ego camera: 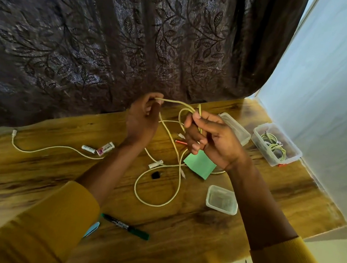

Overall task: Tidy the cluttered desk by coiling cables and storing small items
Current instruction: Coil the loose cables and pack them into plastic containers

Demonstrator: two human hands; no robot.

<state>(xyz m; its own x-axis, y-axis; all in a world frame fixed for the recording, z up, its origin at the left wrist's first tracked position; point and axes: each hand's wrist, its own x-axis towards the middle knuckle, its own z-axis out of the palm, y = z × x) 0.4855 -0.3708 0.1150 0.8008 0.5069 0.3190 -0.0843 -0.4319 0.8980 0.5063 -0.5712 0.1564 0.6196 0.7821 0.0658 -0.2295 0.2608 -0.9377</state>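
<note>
My left grip point(146, 113) pinches the yellow cable point(173, 102); my right grip point(207, 136) grasps its gathered loops. Below both grips, the cable's slack trails onto the surface point(48, 180), beside a green pad point(200, 164).

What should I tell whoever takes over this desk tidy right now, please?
Left hand: pinches the yellow cable near its end, raised above the desk.
Right hand: grip on the gathered loops of that cable; the rest trails in a loop on the desk.
Done: coiled cables lie in the far-right box.
Left: finish this coil and store it; coil the white cable; store the batteries, marker, black clip and green note. An open tub stands near the right forearm.
</note>
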